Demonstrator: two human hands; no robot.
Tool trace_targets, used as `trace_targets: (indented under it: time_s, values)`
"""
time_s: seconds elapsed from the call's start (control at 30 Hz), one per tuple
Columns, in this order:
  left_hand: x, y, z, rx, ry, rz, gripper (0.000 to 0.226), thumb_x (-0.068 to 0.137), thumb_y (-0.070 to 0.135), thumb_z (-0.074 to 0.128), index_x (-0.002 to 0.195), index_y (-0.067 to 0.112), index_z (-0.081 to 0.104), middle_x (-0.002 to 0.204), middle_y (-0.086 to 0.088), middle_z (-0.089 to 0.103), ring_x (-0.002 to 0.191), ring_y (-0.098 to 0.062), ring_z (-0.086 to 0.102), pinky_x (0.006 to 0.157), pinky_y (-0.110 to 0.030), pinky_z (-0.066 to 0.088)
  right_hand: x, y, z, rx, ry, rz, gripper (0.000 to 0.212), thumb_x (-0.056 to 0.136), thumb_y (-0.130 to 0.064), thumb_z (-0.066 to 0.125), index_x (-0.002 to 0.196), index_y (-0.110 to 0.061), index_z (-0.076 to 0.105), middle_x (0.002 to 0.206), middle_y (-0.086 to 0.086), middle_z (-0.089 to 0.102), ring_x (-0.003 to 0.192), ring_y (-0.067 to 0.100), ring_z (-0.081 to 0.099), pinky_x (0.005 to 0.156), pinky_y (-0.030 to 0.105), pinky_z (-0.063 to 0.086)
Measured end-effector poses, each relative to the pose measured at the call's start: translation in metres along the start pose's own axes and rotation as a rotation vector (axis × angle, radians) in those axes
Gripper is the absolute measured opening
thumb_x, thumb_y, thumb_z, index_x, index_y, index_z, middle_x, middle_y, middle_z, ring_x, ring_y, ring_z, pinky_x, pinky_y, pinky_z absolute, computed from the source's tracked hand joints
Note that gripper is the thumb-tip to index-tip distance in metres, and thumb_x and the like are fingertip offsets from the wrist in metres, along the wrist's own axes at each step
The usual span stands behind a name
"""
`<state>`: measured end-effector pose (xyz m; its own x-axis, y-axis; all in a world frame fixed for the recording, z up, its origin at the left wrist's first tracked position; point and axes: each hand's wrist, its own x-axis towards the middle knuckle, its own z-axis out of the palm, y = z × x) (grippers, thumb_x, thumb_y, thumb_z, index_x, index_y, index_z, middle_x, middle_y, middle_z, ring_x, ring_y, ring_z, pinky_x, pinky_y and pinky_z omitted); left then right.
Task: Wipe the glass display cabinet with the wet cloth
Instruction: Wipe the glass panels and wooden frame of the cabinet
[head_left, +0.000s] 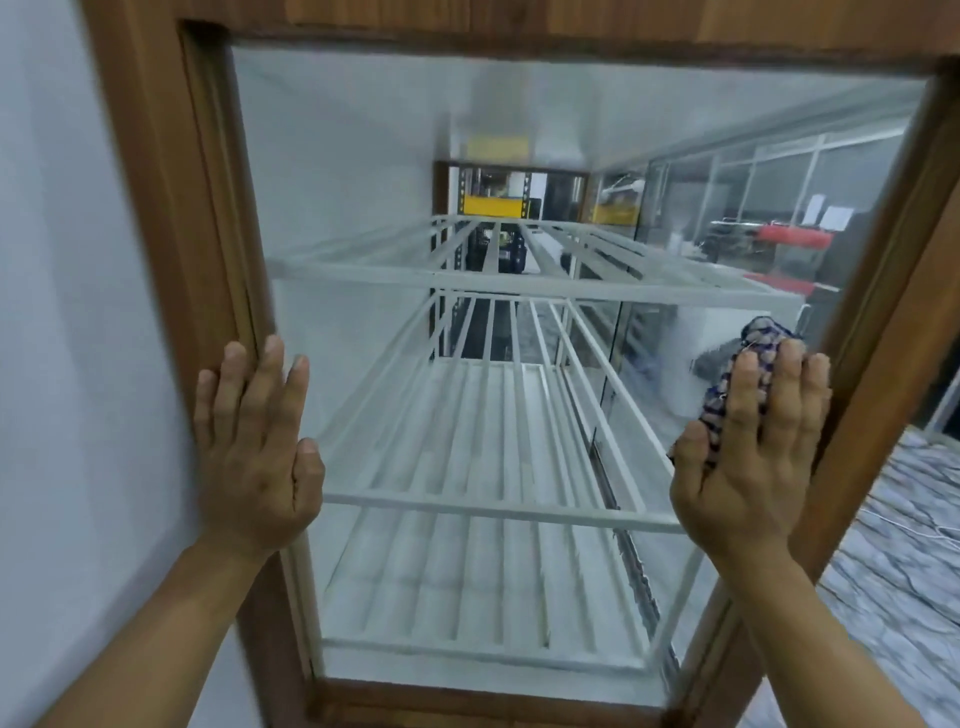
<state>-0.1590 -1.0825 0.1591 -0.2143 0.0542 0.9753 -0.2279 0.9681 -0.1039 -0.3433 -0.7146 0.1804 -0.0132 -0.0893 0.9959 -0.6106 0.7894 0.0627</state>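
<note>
Fingers (748, 395) of right hand (753, 457) straight, pressing cloth (727, 384) under them onto glass (467, 260); left hand (254, 447) flat, fingers apart, bracing frame (171, 260).

I can read no text, label or number anywhere. The white sheets (831, 215) seen through the glass display cabinet (156, 208) on the right, and the yellow panel (493, 206) at its far end, are too blurred for any writing.
</note>
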Motion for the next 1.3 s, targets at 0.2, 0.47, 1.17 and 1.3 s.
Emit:
trace_targets:
  time_s: [0.2, 0.47, 1.17, 1.3]
  values:
    - [-0.046, 0.009, 0.012, -0.082, 0.092, -0.013, 0.064, 0.093, 0.023, 0.033, 0.152, -0.002, 0.037, 0.161, -0.023, 0.032, 0.156, -0.037, 0.016, 0.126, -0.057, 0.012, -0.065, -0.007, 0.004, 0.004, 0.02, 0.015, 0.06, 0.104, -0.03, 0.04, 0.156, -0.001, 0.033, 0.165, 0.026, 0.02, 0.155, 0.048, 0.013, 0.129, 0.056, 0.013]
    - [-0.104, -0.005, 0.026, -0.196, 0.16, 0.062, 0.063, 0.097, 0.022, 0.032, 0.158, 0.009, 0.03, 0.169, -0.007, 0.021, 0.159, -0.025, 0.014, 0.129, -0.043, 0.007, -0.128, -0.018, 0.014, 0.031, 0.067, 0.085, 0.067, 0.101, -0.041, 0.03, 0.161, -0.012, 0.026, 0.171, 0.015, 0.016, 0.159, 0.031, 0.005, 0.13, 0.04, -0.002]
    - [-0.121, -0.013, 0.034, -0.255, 0.263, 0.006, 0.063, 0.097, 0.027, 0.025, 0.157, 0.009, 0.034, 0.167, -0.004, 0.025, 0.157, -0.011, 0.016, 0.129, -0.036, 0.01, -0.075, -0.233, 0.069, 0.074, -0.053, -0.103, 0.069, 0.106, -0.043, 0.021, 0.163, -0.018, -0.007, 0.171, 0.007, -0.019, 0.156, 0.023, -0.026, 0.124, 0.04, -0.021]
    - [-0.121, -0.016, 0.034, -0.329, 0.26, 0.014, 0.065, 0.096, 0.029, 0.022, 0.157, 0.009, 0.031, 0.167, -0.002, 0.025, 0.157, -0.009, 0.016, 0.129, -0.035, 0.009, -0.08, -0.29, 0.083, 0.115, -0.119, -0.211, 0.065, 0.106, -0.041, 0.015, 0.162, -0.016, -0.006, 0.171, 0.01, -0.017, 0.156, 0.025, -0.026, 0.127, 0.05, -0.016]
